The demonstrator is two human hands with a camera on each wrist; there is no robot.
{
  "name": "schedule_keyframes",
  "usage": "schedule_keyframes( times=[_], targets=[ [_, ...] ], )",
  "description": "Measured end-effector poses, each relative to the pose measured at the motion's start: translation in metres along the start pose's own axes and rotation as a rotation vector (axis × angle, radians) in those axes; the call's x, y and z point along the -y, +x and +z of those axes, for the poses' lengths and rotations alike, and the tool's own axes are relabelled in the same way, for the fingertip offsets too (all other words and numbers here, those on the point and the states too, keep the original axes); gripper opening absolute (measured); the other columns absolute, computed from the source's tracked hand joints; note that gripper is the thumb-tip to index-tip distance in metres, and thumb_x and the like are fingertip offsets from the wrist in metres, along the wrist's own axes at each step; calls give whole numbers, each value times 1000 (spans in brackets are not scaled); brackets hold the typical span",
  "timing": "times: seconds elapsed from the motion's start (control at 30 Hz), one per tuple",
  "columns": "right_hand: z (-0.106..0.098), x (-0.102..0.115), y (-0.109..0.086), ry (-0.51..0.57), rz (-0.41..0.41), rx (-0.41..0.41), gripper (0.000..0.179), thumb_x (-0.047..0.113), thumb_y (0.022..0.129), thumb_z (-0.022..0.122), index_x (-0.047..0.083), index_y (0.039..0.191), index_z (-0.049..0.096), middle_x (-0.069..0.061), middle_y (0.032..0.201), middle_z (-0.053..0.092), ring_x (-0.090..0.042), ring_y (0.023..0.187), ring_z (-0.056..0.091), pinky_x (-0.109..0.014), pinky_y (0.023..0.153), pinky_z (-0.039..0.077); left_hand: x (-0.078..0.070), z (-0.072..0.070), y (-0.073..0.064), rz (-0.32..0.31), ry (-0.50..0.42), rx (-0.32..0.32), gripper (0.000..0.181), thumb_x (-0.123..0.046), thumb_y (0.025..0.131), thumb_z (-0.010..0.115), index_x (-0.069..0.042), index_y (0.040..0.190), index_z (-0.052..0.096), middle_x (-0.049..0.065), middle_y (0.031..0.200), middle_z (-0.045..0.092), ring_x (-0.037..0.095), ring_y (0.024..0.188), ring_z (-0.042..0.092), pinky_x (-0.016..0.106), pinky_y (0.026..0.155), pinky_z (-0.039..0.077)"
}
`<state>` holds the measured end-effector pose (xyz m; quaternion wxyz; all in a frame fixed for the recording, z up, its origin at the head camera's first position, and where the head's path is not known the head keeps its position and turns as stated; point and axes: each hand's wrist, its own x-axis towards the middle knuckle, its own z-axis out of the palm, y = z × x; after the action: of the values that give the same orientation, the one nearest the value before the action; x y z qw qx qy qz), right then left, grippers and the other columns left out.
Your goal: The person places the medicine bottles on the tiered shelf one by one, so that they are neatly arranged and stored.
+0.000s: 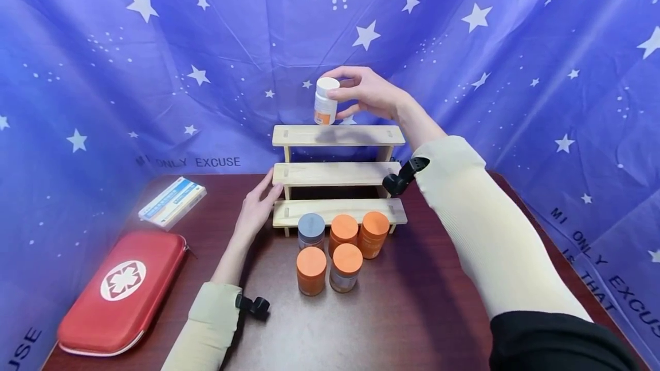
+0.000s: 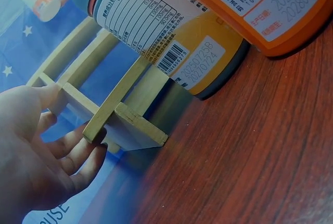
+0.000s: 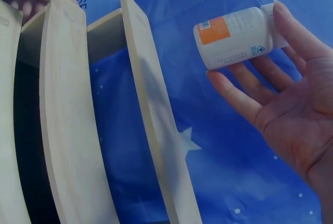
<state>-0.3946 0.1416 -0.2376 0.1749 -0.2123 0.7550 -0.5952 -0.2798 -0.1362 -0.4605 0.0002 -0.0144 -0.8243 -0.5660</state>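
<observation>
High over the top step of a three-tier wooden rack [image 1: 337, 174], my right hand [image 1: 368, 93] grips a small white pill bottle [image 1: 325, 102] with an orange-marked label. The right wrist view shows the bottle [image 3: 237, 36] held between thumb and fingers, its base apart from the top board [image 3: 156, 115]. My left hand [image 1: 256, 210] touches the left end of the rack near the middle step, fingers loosely extended in the left wrist view. Before the lowest step stand a grey-lidded jar [image 1: 311, 228] and several orange-lidded jars [image 1: 311, 263], all upright.
At the left of the dark red wooden table [image 1: 412, 314] lies a red zip case [image 1: 124, 291] with a white emblem. Behind it is a blue and white box [image 1: 172, 202]. A blue star-patterned cloth [image 1: 289, 27] hangs behind the rack and along both sides.
</observation>
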Motion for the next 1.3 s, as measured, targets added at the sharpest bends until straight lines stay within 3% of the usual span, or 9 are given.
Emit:
schedule_keyframes(
  times=[0.4,0.73,0.97,1.13,1.3],
  targets=[
    [23,-19,24,-18,9,-44,42,12,97,70,14,139,61,-9,129,66,-28,124,63,-58,100,58,0,0,1,-3,-3,1,63,-59,101,55,-44,158,33,1,169,32,32,149,43,51,113,51],
    [39,-38,35,-24,15,-89,41,13,97,72,12,137,62,-5,120,69,-20,115,64,-55,98,60,1,0,0,-9,5,-2,64,-60,101,55,-44,159,33,0,169,32,30,152,39,52,116,48],
    [44,-46,36,-46,10,-90,42,16,97,72,14,138,62,-9,124,68,-22,118,65,-51,99,60,-1,-2,-1,-10,20,-7,65,-62,100,55,-44,159,33,2,169,33,34,144,49,53,117,45],
    [46,-49,36,-54,8,-99,45,17,98,72,14,141,60,-13,130,68,-24,123,64,-49,99,61,-2,-2,-2,-9,11,-5,66,-60,101,55,-41,160,32,1,169,32,33,150,42,53,119,44],
    [46,-51,34,-40,25,-120,49,12,97,71,10,144,56,-16,128,66,-22,116,65,-47,101,60,-1,-1,-2,-12,11,4,67,-62,100,54,-42,160,31,1,170,31,32,153,36,54,119,43]
  ],
)
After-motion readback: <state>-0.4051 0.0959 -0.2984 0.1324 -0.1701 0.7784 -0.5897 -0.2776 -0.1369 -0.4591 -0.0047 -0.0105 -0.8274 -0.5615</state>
